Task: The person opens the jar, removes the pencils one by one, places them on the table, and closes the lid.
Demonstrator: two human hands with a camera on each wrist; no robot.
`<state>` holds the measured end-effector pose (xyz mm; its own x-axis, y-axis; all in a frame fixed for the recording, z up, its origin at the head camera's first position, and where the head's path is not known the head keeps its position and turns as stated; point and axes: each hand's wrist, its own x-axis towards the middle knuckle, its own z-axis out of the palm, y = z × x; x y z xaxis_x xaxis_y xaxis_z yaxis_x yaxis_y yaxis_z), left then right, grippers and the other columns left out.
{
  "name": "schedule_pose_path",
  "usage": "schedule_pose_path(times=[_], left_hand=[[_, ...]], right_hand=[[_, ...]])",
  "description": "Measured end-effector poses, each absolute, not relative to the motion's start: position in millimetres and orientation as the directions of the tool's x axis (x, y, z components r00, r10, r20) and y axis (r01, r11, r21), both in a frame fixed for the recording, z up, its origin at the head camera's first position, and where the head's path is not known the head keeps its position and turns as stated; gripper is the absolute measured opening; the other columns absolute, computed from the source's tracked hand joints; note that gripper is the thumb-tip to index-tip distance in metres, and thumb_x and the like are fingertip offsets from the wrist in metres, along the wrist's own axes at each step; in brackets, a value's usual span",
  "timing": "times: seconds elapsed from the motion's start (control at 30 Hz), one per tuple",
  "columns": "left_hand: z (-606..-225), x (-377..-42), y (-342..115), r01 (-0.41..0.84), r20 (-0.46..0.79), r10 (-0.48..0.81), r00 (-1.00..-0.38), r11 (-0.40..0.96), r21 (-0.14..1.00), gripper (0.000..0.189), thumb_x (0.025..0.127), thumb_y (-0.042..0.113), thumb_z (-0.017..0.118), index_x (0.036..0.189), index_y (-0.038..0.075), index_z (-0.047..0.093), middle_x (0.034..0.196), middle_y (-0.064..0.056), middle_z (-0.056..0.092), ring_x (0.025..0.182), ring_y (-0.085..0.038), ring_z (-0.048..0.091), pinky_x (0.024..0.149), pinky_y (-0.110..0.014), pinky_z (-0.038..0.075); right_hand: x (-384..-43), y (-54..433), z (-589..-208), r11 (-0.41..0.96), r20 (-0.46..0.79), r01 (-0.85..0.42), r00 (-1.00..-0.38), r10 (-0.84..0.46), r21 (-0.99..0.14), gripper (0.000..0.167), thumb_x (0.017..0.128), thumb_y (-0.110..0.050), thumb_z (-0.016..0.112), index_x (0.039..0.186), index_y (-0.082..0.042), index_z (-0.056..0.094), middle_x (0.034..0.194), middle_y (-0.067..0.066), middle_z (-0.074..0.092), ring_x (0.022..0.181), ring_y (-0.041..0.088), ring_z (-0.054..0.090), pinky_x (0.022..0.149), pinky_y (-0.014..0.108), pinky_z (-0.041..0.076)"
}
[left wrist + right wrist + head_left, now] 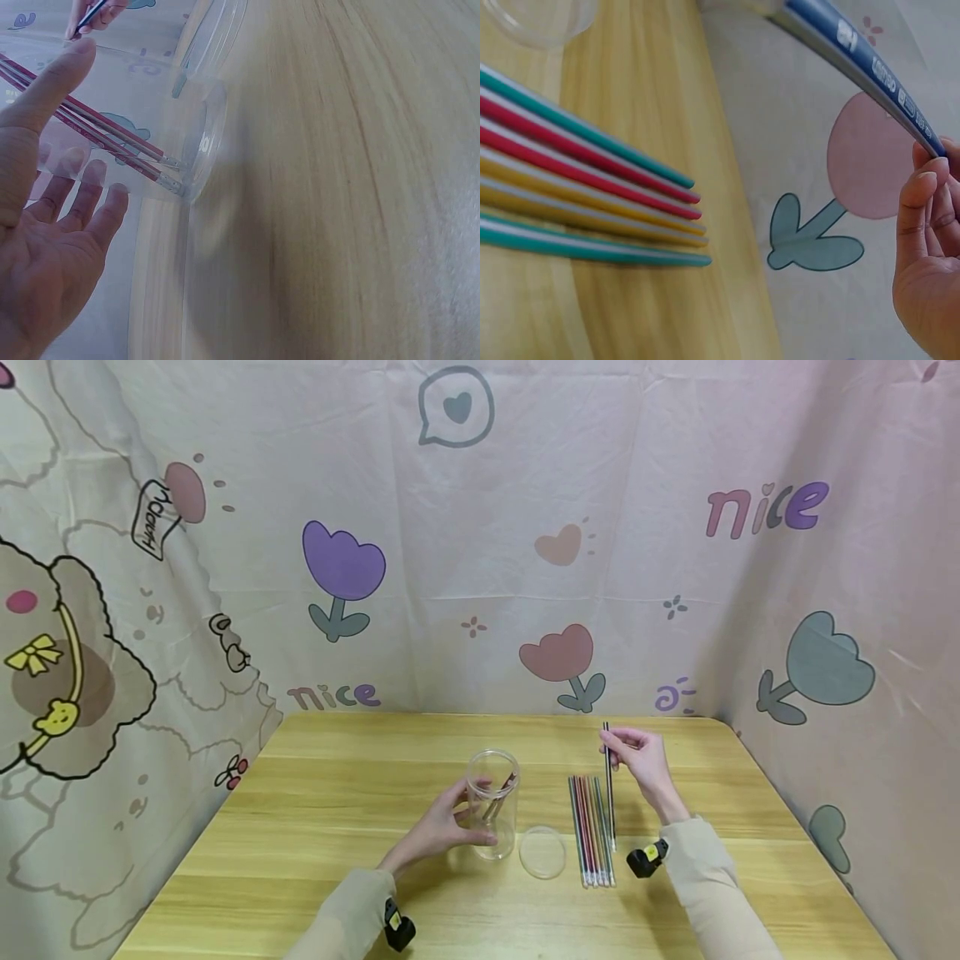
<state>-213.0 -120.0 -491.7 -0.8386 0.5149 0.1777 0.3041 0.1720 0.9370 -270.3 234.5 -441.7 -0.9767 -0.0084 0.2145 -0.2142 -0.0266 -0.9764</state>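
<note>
My left hand (447,822) grips a clear jar (506,831) that stands on the table, thumb on the near side and fingers round the far side. Inside the jar lean a few red-and-silver pencils (112,129), their metal-tipped ends down at its base. My right hand (641,762) pinches a dark blue-and-silver pencil (862,64) near its upper end, and the pencil hangs beside the row. Several striped pencils (591,831) in green, red and yellow lie side by side on the table, left of the right hand.
A round clear lid (542,852) lies flat between the jar and the pencil row. The wooden table (315,810) ends at a patterned cloth backdrop (450,635). Each sleeve has a small black camera (647,858) at its wrist.
</note>
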Motion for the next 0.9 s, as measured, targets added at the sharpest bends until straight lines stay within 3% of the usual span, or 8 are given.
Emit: schedule_pose_path(times=[0.13,0.37,0.9], left_hand=[[-492,-213,-120,0.305,0.179,0.514,-0.839,0.17,0.937,0.08,0.077,0.013,0.088,0.145,0.015,0.045,0.151,-0.024,0.041,0.134,-0.04,0.046,0.116,-0.057,0.044],[-492,-213,-120,0.306,0.18,0.511,-0.84,0.172,0.936,0.08,0.077,0.013,0.088,0.145,0.015,0.046,0.151,-0.024,0.042,0.135,-0.04,0.046,0.116,-0.057,0.044],[-494,-213,-120,0.31,0.175,0.508,-0.844,0.195,0.931,0.081,0.077,0.015,0.088,0.146,0.015,0.045,0.153,-0.024,0.041,0.137,-0.041,0.046,0.116,-0.054,0.044]], right_hand=[[-271,237,-447,0.011,0.183,-0.183,-0.983,-0.001,-0.983,0.019,0.094,-0.013,0.071,0.104,0.003,0.073,0.073,-0.006,0.074,0.057,0.006,0.059,0.053,0.018,0.055],[-274,240,-462,0.063,0.101,-0.099,-0.995,0.021,-0.993,0.038,0.093,-0.013,0.072,0.115,0.016,0.064,0.072,-0.005,0.074,0.059,0.007,0.06,0.054,0.018,0.056],[-270,248,-480,0.174,0.031,-0.032,-0.999,-0.01,-0.984,0.039,0.096,-0.013,0.068,0.121,0.016,0.06,0.082,0.003,0.077,0.06,0.003,0.059,0.057,0.019,0.057]])
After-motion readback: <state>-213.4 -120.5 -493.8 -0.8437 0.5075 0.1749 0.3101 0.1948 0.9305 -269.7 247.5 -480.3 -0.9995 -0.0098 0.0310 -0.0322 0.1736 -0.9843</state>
